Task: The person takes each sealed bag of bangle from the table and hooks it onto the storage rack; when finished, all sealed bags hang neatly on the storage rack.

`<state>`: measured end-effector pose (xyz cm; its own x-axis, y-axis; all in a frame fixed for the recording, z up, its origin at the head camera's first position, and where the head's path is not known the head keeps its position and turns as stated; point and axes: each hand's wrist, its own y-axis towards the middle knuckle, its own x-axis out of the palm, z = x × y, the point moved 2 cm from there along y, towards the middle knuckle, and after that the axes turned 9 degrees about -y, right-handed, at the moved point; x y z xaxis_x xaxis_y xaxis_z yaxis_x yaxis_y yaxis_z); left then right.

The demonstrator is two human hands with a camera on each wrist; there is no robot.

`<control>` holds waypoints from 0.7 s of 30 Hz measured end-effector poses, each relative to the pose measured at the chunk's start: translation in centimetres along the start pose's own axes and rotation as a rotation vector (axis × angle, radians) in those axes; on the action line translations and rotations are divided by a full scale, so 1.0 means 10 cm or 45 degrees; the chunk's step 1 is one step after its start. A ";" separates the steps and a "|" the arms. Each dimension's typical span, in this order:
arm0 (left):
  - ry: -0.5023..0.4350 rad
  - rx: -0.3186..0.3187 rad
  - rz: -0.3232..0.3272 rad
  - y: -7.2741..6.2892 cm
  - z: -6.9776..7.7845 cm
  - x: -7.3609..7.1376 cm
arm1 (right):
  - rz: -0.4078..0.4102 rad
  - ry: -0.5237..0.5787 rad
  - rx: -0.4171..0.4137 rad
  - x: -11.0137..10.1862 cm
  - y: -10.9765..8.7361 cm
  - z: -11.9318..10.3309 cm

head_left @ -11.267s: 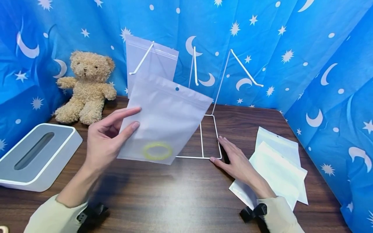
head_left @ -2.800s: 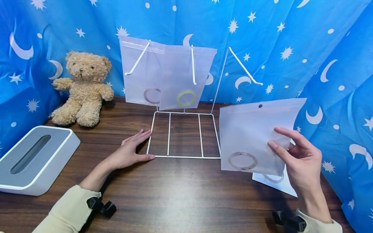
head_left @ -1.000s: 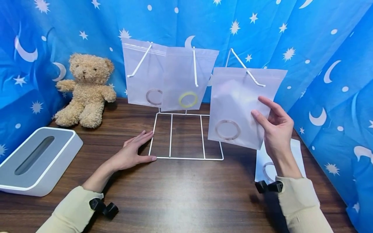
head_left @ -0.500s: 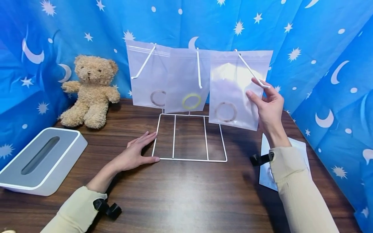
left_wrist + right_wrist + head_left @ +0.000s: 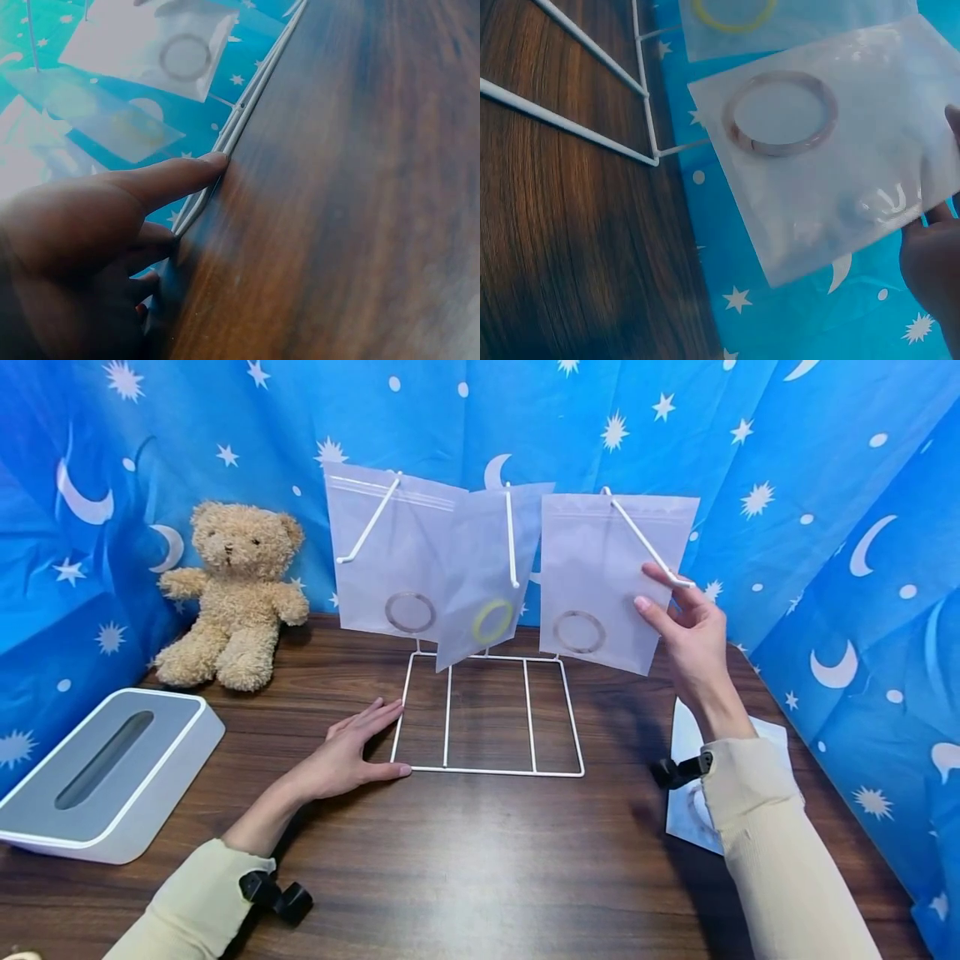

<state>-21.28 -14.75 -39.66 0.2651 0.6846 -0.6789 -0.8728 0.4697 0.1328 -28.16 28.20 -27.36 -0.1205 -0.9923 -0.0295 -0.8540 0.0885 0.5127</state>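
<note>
At the right hook of a white wire rack (image 5: pixel 531 718), my right hand (image 5: pixel 693 639) holds the right edge of a frosted zip bag (image 5: pixel 600 552), thumb in front and some fingers behind. The hook passes through the top of this bag, and a brownish ring (image 5: pixel 780 112) shows inside it. My left hand (image 5: pixel 348 752) rests with extended fingers against the left front corner of the rack base; in the left wrist view its thumb (image 5: pixel 180 180) touches the wire. A bag with a yellow ring (image 5: pixel 492 622) hangs turned on the middle hook. Another bag (image 5: pixel 382 543) hangs on the left hook.
One more white bag (image 5: pixel 686 810) lies on the wooden table (image 5: pixel 480 860), partly under my right forearm. A teddy bear (image 5: pixel 232 593) sits at the back left, beside a grey-topped white box (image 5: pixel 112 768) with a slot. A blue star-patterned curtain (image 5: pixel 750 435) encloses the back and sides.
My right hand has lifted the third bag from the right side and back onto the right hook. The middle bag has swung round. My left hand stays at the rack's corner.
</note>
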 end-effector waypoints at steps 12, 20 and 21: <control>0.003 0.009 0.003 0.00 0.00 0.01 | 0.040 -0.443 0.153 -0.48 -0.46 0.04; -0.005 0.004 -0.003 0.00 0.00 -0.01 | -0.008 -0.954 0.379 -0.90 -0.96 0.14; -0.005 0.000 -0.005 0.00 0.00 0.00 | 0.005 -0.961 0.392 -0.94 -1.01 0.15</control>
<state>-21.28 -14.80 -39.65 0.2705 0.6849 -0.6766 -0.8716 0.4727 0.1301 -19.18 36.77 -33.59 -0.3386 -0.6758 -0.6547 -0.9404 0.2207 0.2586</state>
